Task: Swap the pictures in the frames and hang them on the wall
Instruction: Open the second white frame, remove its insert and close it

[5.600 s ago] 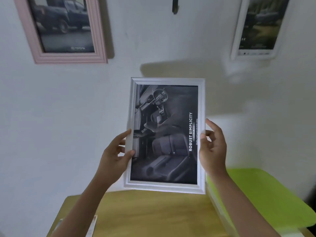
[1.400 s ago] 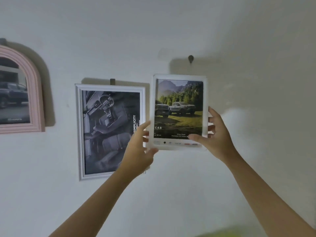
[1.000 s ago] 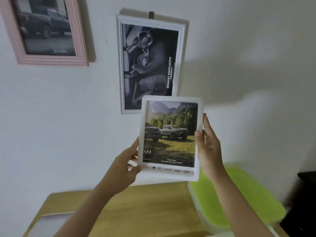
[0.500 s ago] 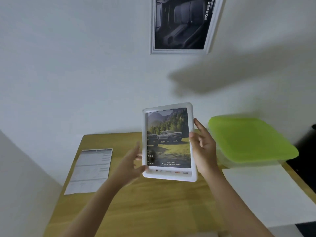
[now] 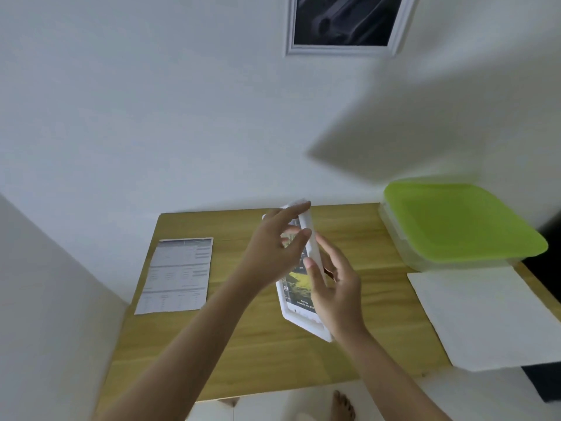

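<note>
Turned edge-on since before, the white picture frame sits pinched between left hand fingers and right hand thumb above the wooden table.

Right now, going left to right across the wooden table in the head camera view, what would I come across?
Printed sheet → left hand → white frame held on edge → right hand → white paper, with the green-lidded container behind it.

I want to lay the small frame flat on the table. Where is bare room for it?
Bare wood lies between the printed sheet and the white sheet, under the small white frame held in both hands, left hand and right hand. The near table edge is also free. The right side is crowded by the green-lidded box.
</note>
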Demonstrator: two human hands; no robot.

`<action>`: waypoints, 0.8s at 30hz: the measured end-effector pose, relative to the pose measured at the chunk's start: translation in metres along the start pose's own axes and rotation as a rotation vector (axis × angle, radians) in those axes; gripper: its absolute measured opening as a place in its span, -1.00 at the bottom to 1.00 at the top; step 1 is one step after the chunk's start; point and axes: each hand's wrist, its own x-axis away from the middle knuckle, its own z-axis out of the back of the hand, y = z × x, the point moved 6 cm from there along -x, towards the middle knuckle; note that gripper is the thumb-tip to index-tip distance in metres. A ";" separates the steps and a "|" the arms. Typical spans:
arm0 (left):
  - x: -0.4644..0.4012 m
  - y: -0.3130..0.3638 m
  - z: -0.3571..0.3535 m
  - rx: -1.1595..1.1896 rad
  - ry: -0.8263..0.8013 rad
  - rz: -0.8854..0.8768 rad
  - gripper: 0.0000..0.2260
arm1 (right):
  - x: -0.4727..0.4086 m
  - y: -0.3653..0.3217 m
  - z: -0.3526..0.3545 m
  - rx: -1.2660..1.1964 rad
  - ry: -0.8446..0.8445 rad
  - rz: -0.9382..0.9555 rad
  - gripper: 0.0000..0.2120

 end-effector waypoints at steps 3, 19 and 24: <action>0.001 -0.001 0.006 -0.022 0.041 0.012 -0.67 | 0.005 -0.002 -0.009 -0.033 -0.057 -0.013 -0.58; -0.002 -0.005 0.075 -0.059 0.324 -0.072 -0.67 | -0.027 0.052 -0.008 -0.020 -0.134 -0.197 -0.60; -0.002 -0.025 0.089 0.027 0.357 -0.035 -0.68 | -0.029 0.067 -0.011 -0.037 -0.187 -0.215 -0.56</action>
